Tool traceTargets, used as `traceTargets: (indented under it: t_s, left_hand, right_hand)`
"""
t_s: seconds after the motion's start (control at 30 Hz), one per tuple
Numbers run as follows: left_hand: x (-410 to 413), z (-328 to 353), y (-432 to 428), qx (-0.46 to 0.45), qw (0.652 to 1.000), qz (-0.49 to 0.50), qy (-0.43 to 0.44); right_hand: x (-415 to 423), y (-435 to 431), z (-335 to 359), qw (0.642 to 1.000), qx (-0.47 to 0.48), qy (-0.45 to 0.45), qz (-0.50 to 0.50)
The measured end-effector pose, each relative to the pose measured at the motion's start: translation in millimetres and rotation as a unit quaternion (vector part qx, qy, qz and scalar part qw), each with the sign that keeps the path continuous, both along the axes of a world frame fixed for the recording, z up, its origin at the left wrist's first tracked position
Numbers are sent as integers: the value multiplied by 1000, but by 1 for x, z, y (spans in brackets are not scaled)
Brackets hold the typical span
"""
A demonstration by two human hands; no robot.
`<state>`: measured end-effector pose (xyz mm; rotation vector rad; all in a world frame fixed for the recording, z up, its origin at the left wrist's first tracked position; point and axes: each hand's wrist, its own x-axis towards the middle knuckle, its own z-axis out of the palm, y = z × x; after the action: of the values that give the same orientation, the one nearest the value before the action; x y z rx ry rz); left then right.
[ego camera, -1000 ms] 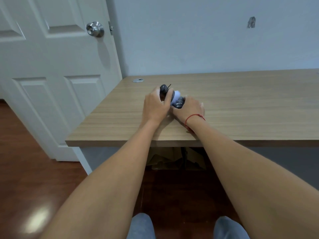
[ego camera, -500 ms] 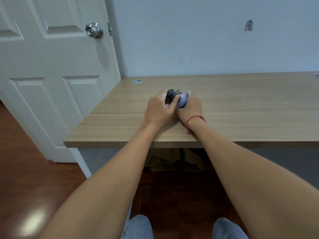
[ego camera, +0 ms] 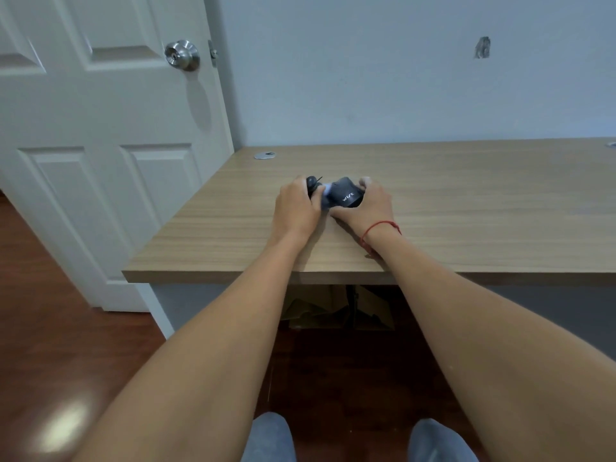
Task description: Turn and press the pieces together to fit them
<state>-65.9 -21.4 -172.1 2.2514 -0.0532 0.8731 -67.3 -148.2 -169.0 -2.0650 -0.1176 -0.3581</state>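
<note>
Two hands, left hand (ego camera: 295, 208), right hand (ego camera: 370, 203), gripping rounded matte-grey device (ego camera: 345, 195), wood-grain desk (ego camera: 466, 201)

Wooden desk (ego camera: 466, 208) against wall. Small grey device (ego camera: 343, 195) lies on desk near front edge, both hands around it. Round metal cable cap (ego camera: 265, 155) in desk top, behind device, toward left back corner.

A white door (ego camera: 100, 161) with a metal knob (ego camera: 182, 55) stands at ten o'clock of the worktop (ego camera: 466, 208), a cable grommet (ego camera: 265, 155) at its far-left corner.
</note>
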Motion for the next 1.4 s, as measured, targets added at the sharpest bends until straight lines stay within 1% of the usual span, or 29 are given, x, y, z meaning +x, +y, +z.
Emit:
traceTargets:
  t_s: [0.07, 0.17, 0.2, 0.27, 0.33, 0.37, 0.4, 0.47, 0.53, 0.57, 0.7, 0.83, 0.93, 1.03, 1.17, 1.23, 1.3, 1.33, 1.4]
  left_hand:
    - [0, 1, 1, -19, 1000, 9, 13]
    - [-4, 5, -4, -60, 996, -54, -44]
    - [-5, 5, -4, -70, 995, -59, -51]
    - [-2, 4, 0, -77, 996, -25, -23]
    - [2, 1, 5, -78, 996, 37, 30]
    - [2, 1, 5, -80, 995, 51, 35]
    - [1, 2, 4, -87, 995, 43, 19]
    - [-2, 4, -1, -106, 993, -12, -45]
    - [-5, 5, -5, -96, 991, -52, -80]
    - [-5, 5, -5, -86, 992, -53, -79]
    - [2, 1, 3, -68, 997, 12, -19]
    - [-7, 5, -6, -41, 995, -39, -80]
    - [-14, 7, -11, -28, 992, -65, -103]
    - [-12, 6, -9, -36, 994, -54, -88]
    - [-3, 3, 0, -64, 998, 14, -26]
    - [-2, 3, 0, -75, 996, -13, -41]
    - [-5, 4, -5, -65, 995, -51, -59]
    - [-5, 4, -5, -60, 995, -51, -57]
    - [-1, 2, -1, -61, 998, -4, -26]
  right_hand:
    - [1, 0, 0, 1000, -9, -14, 4]
    - [2, 0, 0, 999, -5, -27, 23]
    - [2, 1, -1, 999, 0, -27, 31]
    - [2, 1, -1, 999, 6, -31, 41]
    - [2, 0, -2, 998, 10, -36, 47]
    - [3, 0, -3, 998, 11, -37, 50]
    - [3, 0, -3, 998, 12, -35, 55]
    - [4, -1, -3, 997, 18, -36, 65]
    - [4, -1, -3, 996, 27, -37, 72]
    - [5, -1, -4, 996, 26, -37, 73]
    - [5, 2, -6, 997, 14, -40, 69]
    - [9, 0, -6, 999, 11, -29, 36]
    - [10, 1, -6, 999, 13, -29, 31]
    - [11, 1, -9, 999, 19, -30, 35]
    - [9, -1, -7, 999, -6, -26, 45]
    - [9, -2, -7, 999, -5, -23, 45]
    - [8, -3, -7, 999, 10, -28, 44]
    - [8, -4, -6, 999, 12, -30, 44]
    - [4, -4, -4, 999, 2, -21, 42]
